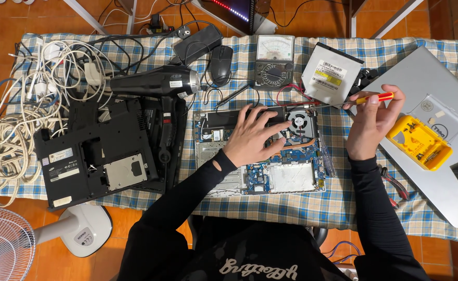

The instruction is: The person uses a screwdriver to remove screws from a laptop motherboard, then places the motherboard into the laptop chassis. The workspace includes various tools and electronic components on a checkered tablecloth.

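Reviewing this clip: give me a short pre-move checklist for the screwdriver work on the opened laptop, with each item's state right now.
1. Left hand steadying the opened laptop: ok, palm flat on the board beside the fan.
2. Right hand gripping the screwdriver: ok, fingers closed on the red and yellow handle.
3. Screwdriver tip seated in a screw: cannot tell, too small to see.
4. Laptop resting flat on the checked tablecloth: ok.
5. Yellow bit case within reach: ok, open on the silver laptop lid beside the right hand.
6. Work area free of cables: not ok, meter leads lie next to the fan.
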